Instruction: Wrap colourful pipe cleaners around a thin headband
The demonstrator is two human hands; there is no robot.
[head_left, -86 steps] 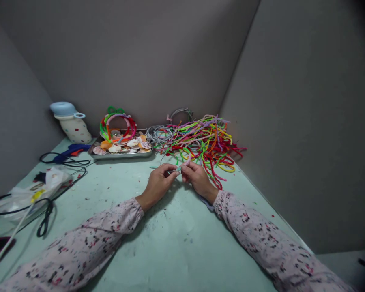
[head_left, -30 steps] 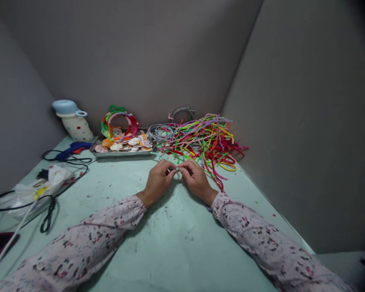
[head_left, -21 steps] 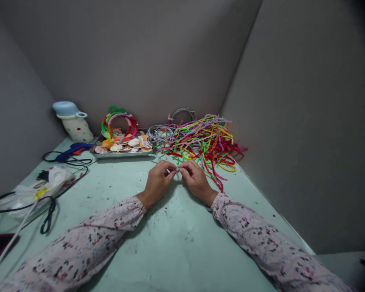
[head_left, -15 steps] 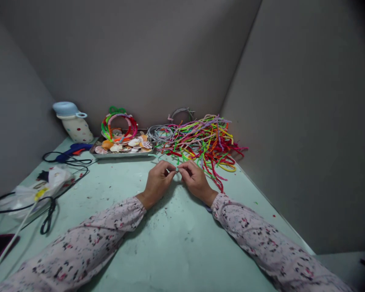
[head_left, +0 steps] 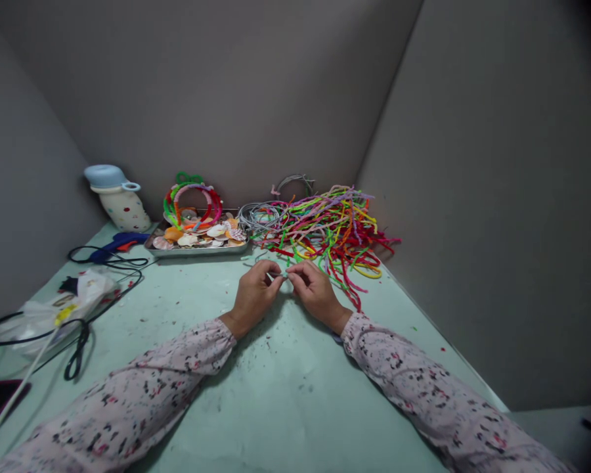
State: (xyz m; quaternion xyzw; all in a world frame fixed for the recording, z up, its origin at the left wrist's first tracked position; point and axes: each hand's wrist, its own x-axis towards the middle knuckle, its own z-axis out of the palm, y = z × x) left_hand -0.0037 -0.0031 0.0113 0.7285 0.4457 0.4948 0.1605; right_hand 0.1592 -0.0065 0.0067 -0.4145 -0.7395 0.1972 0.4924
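Note:
My left hand (head_left: 256, 290) and my right hand (head_left: 320, 293) meet over the middle of the table, fingertips almost touching. Both are closed in a pinch on a thin greyish strand (head_left: 284, 275); only a short bit of it shows between the fingers, so its exact kind is unclear. Just beyond my fingers lies a tangled pile of fuzzy pipe cleaners (head_left: 337, 226) in red, green, pink, yellow and purple. A coil of grey wire (head_left: 261, 215) rests at the pile's left side.
A metal tray (head_left: 201, 251) of seashells (head_left: 217, 230) stands at the back, with colourful fuzzy hoops (head_left: 215, 205) on it. To its left are a blue-lidded bottle (head_left: 125, 209), black cables (head_left: 81, 348) and a plastic bag (head_left: 91, 292). Grey partitions (head_left: 226, 85) enclose the pale green table (head_left: 276, 407).
My hands stay in nearly the same place, still pinching. The fingers have shifted only slightly, and a thin strand end behind my left hand looks a little different.

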